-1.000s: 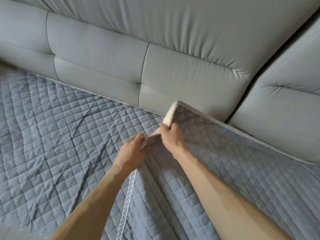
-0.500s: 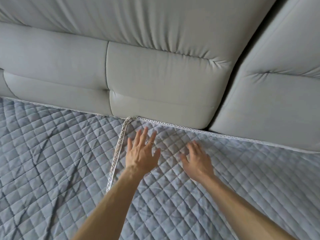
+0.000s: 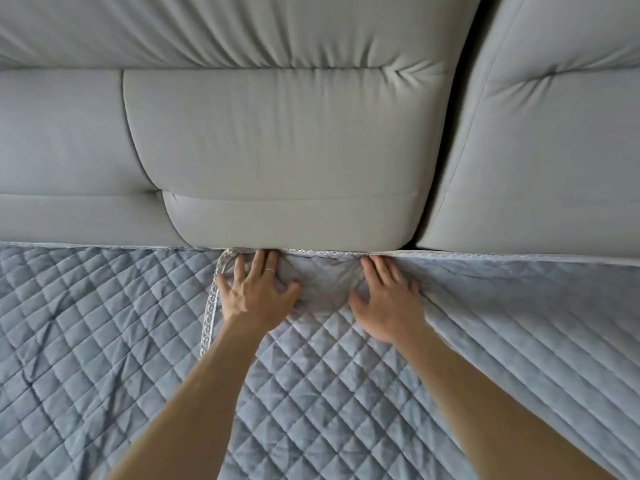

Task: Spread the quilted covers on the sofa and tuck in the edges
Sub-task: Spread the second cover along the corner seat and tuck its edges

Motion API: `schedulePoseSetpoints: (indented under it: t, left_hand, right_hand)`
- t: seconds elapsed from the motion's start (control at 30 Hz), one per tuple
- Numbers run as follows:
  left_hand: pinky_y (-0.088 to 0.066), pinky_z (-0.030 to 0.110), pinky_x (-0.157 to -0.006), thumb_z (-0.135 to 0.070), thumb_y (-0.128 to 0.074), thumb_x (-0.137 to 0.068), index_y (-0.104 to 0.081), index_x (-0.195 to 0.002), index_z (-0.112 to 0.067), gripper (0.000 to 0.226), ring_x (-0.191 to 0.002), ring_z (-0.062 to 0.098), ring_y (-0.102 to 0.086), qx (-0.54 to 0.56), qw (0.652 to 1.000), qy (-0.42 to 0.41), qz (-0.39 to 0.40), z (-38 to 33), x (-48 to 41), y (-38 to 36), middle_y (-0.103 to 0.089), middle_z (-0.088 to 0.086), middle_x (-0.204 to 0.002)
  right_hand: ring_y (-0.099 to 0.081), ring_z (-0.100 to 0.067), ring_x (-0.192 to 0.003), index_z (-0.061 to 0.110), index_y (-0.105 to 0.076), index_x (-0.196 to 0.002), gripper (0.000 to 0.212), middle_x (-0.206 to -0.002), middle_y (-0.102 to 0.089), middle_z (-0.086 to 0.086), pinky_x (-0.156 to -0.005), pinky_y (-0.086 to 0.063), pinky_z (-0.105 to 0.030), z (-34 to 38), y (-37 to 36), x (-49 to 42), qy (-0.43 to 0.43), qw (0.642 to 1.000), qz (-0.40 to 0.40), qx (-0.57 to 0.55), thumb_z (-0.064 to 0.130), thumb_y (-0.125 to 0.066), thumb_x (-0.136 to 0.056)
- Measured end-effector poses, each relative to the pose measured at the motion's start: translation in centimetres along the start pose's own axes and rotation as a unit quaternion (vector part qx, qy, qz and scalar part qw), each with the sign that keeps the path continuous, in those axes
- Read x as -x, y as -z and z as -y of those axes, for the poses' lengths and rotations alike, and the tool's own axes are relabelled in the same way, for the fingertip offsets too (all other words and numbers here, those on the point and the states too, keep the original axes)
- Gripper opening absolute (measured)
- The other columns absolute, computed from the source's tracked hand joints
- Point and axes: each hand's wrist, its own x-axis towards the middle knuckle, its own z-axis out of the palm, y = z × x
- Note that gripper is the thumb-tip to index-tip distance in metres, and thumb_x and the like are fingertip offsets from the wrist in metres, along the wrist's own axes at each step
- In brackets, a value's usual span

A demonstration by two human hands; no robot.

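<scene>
Two grey-blue quilted covers lie on the sofa seat. The right cover (image 3: 346,375) overlaps the left cover (image 3: 86,323), and its lace-trimmed edge (image 3: 210,317) runs down beside my left wrist. My left hand (image 3: 254,296) presses flat on the right cover, with its fingertips at the crease under the grey back cushion (image 3: 277,150). My right hand (image 3: 386,299) presses the same cover with fingers pushed into that crease. The cloth bunches between my two hands. The cover's back edge (image 3: 329,252) lies along the foot of the cushion.
A second grey back cushion (image 3: 554,150) stands to the right, with a dark gap (image 3: 446,161) between it and the middle one. Another cushion section (image 3: 62,133) extends to the left. The quilted covers fill the whole seat in view.
One second ago both hands pinched the cover's lifted corner. They let it go, laid it flat, then slid forward until the fingers reached the crease under the back cushion.
</scene>
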Motion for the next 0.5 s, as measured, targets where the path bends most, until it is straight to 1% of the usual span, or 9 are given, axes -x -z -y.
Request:
schedulePoseSetpoints:
  t: [0.07, 0.1, 0.13, 0.17, 0.23, 0.3, 0.4, 0.47, 0.5]
  left_hand:
    - [-0.024, 0.054, -0.110, -0.062, -0.030, -0.088, -0.038, -0.145, -0.023, 0.069, -0.141, 0.025, -0.024, -0.009, 1.000, -0.007, -0.005, -1.9, 0.0, 1.7, -0.032, -0.002, -0.153]
    - [-0.026, 0.052, -0.110, -0.057, -0.032, -0.091, -0.047, -0.139, -0.019, 0.063, -0.138, 0.024, -0.029, -0.007, 0.999, -0.023, -0.030, -2.9, 0.2, 2.0, -0.039, 0.000, -0.147]
    - [-0.025, 0.051, -0.112, -0.056, -0.031, -0.092, -0.049, -0.137, -0.017, 0.062, -0.138, 0.022, -0.030, 0.004, 0.998, -0.032, -0.052, -3.6, 0.5, 1.9, -0.042, 0.000, -0.145]
    - [-0.021, 0.052, -0.114, -0.057, -0.029, -0.092, -0.044, -0.141, -0.017, 0.065, -0.141, 0.020, -0.026, 0.019, 0.997, -0.035, -0.060, -4.1, 0.9, 1.5, -0.040, -0.001, -0.149]
    - [-0.010, 0.054, -0.119, -0.062, -0.023, -0.093, -0.022, -0.154, -0.019, 0.075, -0.149, 0.015, -0.008, 0.051, 0.997, -0.025, -0.045, -3.8, 1.2, -0.2, -0.020, -0.005, -0.161]
    - [-0.002, 0.052, -0.120, -0.067, -0.020, -0.091, -0.008, -0.156, -0.023, 0.080, -0.150, 0.011, 0.004, 0.064, 0.997, -0.023, -0.034, -3.0, 1.0, -1.4, -0.007, -0.011, -0.163]
    - [0.004, 0.048, -0.121, -0.072, -0.023, -0.088, -0.008, -0.156, -0.027, 0.083, -0.149, 0.008, 0.005, 0.062, 0.997, -0.029, -0.039, -2.5, 0.0, -1.1, -0.006, -0.014, -0.162]
    - [0.003, 0.047, -0.121, -0.069, -0.027, -0.090, -0.014, -0.156, -0.027, 0.080, -0.149, 0.009, 0.001, 0.067, 0.996, -0.051, -0.031, -2.2, 0.1, -0.7, -0.010, -0.014, -0.162]
    - [-0.001, 0.046, -0.121, -0.065, -0.029, -0.091, -0.021, -0.155, -0.027, 0.075, -0.149, 0.010, -0.005, 0.068, 0.994, -0.068, -0.044, -1.7, 0.4, -0.6, -0.017, -0.012, -0.161]
  right_hand:
    - [0.000, -0.010, -0.150, 0.029, -0.009, -0.156, 0.069, -0.164, -0.003, 0.012, -0.120, -0.011, -0.050, -0.7, 1.5, 0.6, 0.016, 0.999, 0.026, 0.008, 0.054, -0.029, -0.095]
    - [0.002, -0.010, -0.150, 0.027, -0.007, -0.156, 0.070, -0.164, -0.003, 0.010, -0.121, -0.009, -0.049, -1.4, 2.1, 1.0, 0.016, 0.999, 0.024, 0.014, 0.055, -0.027, -0.096]
    - [0.004, -0.010, -0.150, 0.026, -0.004, -0.157, 0.071, -0.164, -0.002, 0.009, -0.121, -0.007, -0.050, -2.1, 2.5, 1.4, 0.008, 1.000, 0.019, 0.019, 0.057, -0.025, -0.097]
    - [0.007, -0.010, -0.150, 0.025, 0.000, -0.157, 0.071, -0.164, 0.000, 0.009, -0.121, -0.004, -0.051, -2.9, 2.8, 1.8, 0.002, 1.000, 0.017, 0.021, 0.058, -0.022, -0.097]
    - [0.008, -0.010, -0.150, 0.026, 0.005, -0.156, 0.071, -0.164, 0.003, 0.009, -0.121, -0.001, -0.053, -3.8, 2.7, 2.0, 0.002, 1.000, 0.022, 0.018, 0.059, -0.017, -0.097]
    - [0.007, -0.009, -0.150, 0.029, 0.006, -0.156, 0.071, -0.164, 0.003, 0.011, -0.120, 0.000, -0.056, -4.1, 2.1, 1.2, 0.000, 1.000, 0.027, 0.012, 0.062, -0.013, -0.096]
    - [0.004, -0.009, -0.150, 0.030, 0.003, -0.156, 0.073, -0.164, 0.001, 0.012, -0.118, -0.001, -0.060, -3.7, 1.5, 0.2, -0.021, 0.999, 0.013, 0.025, 0.066, -0.012, -0.094]
    - [-0.002, -0.013, -0.150, 0.028, -0.005, -0.156, 0.073, -0.164, -0.003, 0.010, -0.116, -0.005, -0.063, -3.0, 1.5, 0.4, -0.039, 0.998, 0.011, 0.038, 0.063, -0.019, -0.094]
    - [-0.007, -0.015, -0.150, 0.025, -0.012, -0.156, 0.072, -0.164, -0.008, 0.008, -0.115, -0.008, -0.063, -2.5, 1.6, 0.7, -0.056, 0.998, 0.004, 0.036, 0.059, -0.025, -0.094]
